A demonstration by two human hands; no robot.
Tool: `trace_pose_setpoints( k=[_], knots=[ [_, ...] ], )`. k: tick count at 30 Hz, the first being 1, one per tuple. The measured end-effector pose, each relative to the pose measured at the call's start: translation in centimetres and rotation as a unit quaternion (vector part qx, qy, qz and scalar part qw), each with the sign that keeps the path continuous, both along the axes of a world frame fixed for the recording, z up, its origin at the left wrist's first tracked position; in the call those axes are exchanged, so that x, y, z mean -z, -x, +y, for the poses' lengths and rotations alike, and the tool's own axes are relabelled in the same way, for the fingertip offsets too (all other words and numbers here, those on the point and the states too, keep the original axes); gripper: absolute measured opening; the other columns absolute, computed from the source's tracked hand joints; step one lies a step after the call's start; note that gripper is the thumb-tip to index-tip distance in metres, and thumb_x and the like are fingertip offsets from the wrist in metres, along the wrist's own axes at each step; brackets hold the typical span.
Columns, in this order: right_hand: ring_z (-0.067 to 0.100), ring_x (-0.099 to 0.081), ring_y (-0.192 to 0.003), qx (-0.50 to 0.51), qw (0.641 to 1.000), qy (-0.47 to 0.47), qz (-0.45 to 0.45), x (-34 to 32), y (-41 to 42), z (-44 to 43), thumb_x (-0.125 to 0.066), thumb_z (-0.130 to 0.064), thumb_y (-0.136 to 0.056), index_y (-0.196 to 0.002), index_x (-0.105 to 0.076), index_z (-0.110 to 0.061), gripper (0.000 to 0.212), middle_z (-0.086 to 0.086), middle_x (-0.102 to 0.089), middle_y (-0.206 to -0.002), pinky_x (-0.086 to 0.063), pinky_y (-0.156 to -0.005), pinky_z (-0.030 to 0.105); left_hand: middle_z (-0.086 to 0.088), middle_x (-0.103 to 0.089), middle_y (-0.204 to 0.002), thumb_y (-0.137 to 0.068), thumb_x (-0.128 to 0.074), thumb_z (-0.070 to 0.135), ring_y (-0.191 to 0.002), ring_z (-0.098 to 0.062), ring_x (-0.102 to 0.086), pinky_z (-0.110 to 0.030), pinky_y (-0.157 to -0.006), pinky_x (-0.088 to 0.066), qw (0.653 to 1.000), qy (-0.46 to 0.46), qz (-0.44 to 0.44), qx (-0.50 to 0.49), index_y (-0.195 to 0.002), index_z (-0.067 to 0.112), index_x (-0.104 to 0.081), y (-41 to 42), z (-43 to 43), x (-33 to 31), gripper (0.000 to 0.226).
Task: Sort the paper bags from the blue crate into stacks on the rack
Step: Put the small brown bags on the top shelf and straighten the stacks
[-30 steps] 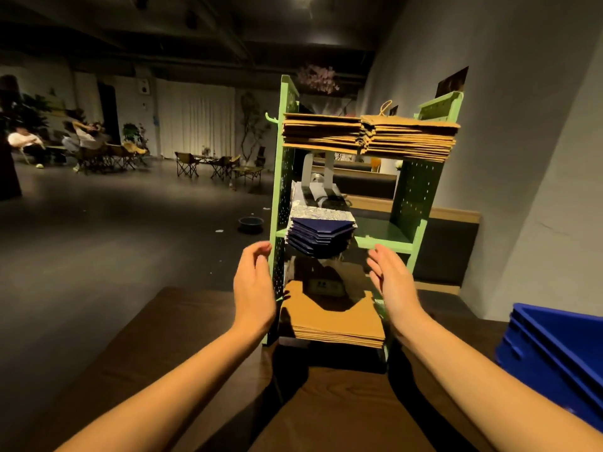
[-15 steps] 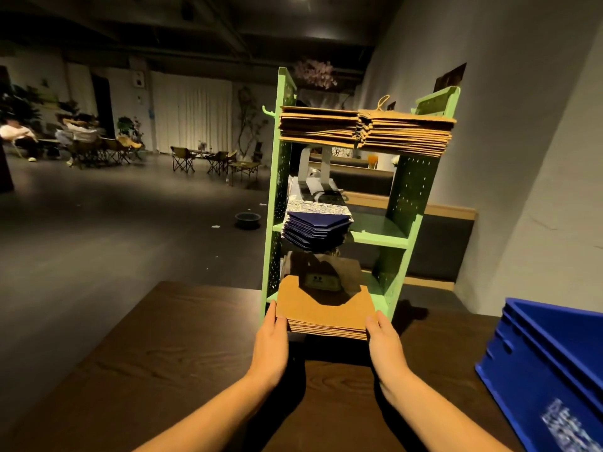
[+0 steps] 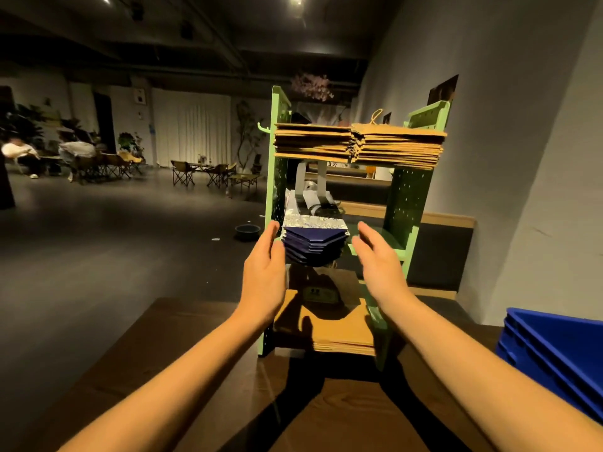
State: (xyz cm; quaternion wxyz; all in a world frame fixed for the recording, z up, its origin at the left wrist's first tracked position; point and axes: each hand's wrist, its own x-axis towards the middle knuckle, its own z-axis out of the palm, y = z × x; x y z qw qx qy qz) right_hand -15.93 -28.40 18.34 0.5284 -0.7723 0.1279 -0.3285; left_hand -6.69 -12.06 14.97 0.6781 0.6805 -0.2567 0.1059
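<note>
Green rack (image 3: 277, 177) on the bench (image 3: 195, 353); left hand (image 3: 264, 275) flat, empty, at the navy bag stack (image 3: 315, 244) on the middle shelf. Right hand (image 3: 380, 265) open, empty, just beside. An uneven squeeze could tip that overhanging stack. Blue crate (image 3: 554, 347) far right.

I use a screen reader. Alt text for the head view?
Both open, the left hand and right hand flank a stack of navy bags on a green rack, middle shelf. Above and below, brown bags are stacked; a blue crate sits right.
</note>
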Motion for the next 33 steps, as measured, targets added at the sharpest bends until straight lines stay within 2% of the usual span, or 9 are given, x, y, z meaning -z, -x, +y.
trace_pose_setpoints(
  k=[4,7,10,13,16,20,25,30,33],
  knots=[
    [0.017,-0.038,-0.144,-0.06,0.997,-0.04,0.013,-0.7,-1.5,2.3,-0.044,-0.031,-0.108,-0.158,-0.03,-0.019,0.054,0.001,-0.042,-0.156,-0.032,-0.108,0.025,0.009,-0.043,-0.157,-0.112,-0.035,0.024,-0.139,-0.002,-0.038,-0.011,-0.108,-0.028,0.999,0.009,0.033,0.041,-0.161,0.017,-0.033,0.4,-1.3,-2.3,0.049],
    [0.015,-0.033,-0.148,-0.053,0.998,-0.028,-0.003,-1.4,-0.6,1.5,-0.046,-0.024,-0.107,-0.159,-0.028,-0.02,0.055,-0.001,-0.034,-0.162,-0.03,-0.114,0.027,0.003,-0.037,-0.165,-0.112,-0.035,0.024,-0.145,-0.006,-0.034,-0.02,-0.113,-0.025,0.999,-0.014,0.019,0.024,-0.162,0.018,-0.031,-0.1,-0.6,-2.6,0.05],
    [0.006,-0.043,-0.138,0.083,0.984,-0.018,-0.157,-4.3,1.5,-0.8,-0.05,-0.017,-0.106,-0.156,-0.034,-0.026,0.054,-0.006,-0.043,-0.155,-0.036,-0.113,0.023,0.002,-0.045,-0.16,-0.109,-0.042,0.018,-0.143,-0.007,-0.042,-0.025,-0.116,-0.032,0.998,-0.014,-0.058,-0.011,-0.159,0.02,-0.037,-1.7,1.1,-4.5,0.05],
    [0.004,-0.046,-0.13,0.196,0.938,-0.051,-0.282,-8.4,3.3,-2.7,-0.051,-0.017,-0.105,-0.153,-0.035,-0.026,0.052,-0.003,-0.044,-0.153,-0.039,-0.089,0.002,0.002,-0.057,-0.147,-0.104,-0.048,0.007,-0.133,-0.006,-0.051,-0.026,-0.113,-0.042,0.979,-0.013,-0.197,-0.052,-0.149,0.017,-0.05,-2.2,2.1,-8.4,0.046],
    [0.008,-0.043,-0.134,0.182,0.951,-0.036,-0.248,-11.9,3.5,-4.0,-0.047,-0.029,-0.107,-0.155,-0.034,-0.024,0.05,-0.006,-0.045,-0.151,-0.034,-0.099,0.019,0.002,-0.057,-0.145,-0.098,-0.055,0.006,-0.14,-0.003,-0.043,-0.022,-0.12,-0.033,0.923,-0.062,-0.372,-0.075,-0.143,0.015,-0.056,-1.3,0.5,-12.7,0.046],
    [0.01,-0.054,-0.122,0.147,0.971,0.047,-0.182,-12.7,2.7,-5.2,-0.044,-0.03,-0.108,-0.143,-0.053,-0.024,0.037,-0.008,-0.06,-0.127,-0.047,-0.103,0.032,-0.006,-0.042,-0.162,-0.1,-0.045,0.045,-0.157,-0.024,-0.024,-0.049,-0.128,-0.021,0.776,-0.296,-0.538,-0.145,-0.156,0.016,-0.041,-1.3,-4.0,-18.5,0.063],
    [0.009,-0.051,-0.126,0.152,0.966,0.158,-0.137,-13.2,2.1,-6.9,-0.054,-0.024,-0.104,-0.15,-0.045,-0.024,0.047,-0.004,-0.057,-0.139,-0.045,-0.104,0.034,-0.007,-0.023,-0.171,-0.101,-0.035,0.069,-0.158,-0.027,-0.019,-0.064,-0.124,-0.022,0.72,-0.507,-0.458,-0.127,-0.165,0.025,-0.014,-2.6,-6.2,-22.2,0.08],
    [0.016,-0.055,-0.128,0.16,0.958,0.21,-0.109,-13.3,2.2,-9.2,-0.066,-0.017,-0.097,-0.143,-0.053,-0.025,0.049,-0.002,-0.061,-0.137,-0.048,-0.103,0.036,-0.012,-0.037,-0.164,-0.108,-0.019,0.057,-0.152,-0.029,-0.034,-0.052,-0.121,-0.033,0.743,-0.496,-0.429,-0.134,-0.164,0.024,-0.019,-5.0,-3.9,-22.2,0.065],
    [0.014,-0.056,-0.125,0.148,0.957,0.216,-0.121,-13.4,2.3,-9.9,-0.068,-0.016,-0.095,-0.14,-0.056,-0.026,0.048,-0.003,-0.063,-0.134,-0.049,-0.1,0.034,-0.011,-0.058,-0.146,-0.109,-0.019,0.054,-0.132,-0.029,-0.056,-0.046,-0.106,-0.05,0.741,-0.471,-0.452,-0.157,-0.157,0.022,-0.037,-6.3,-2.4,-22.3,0.061]
  ],
)
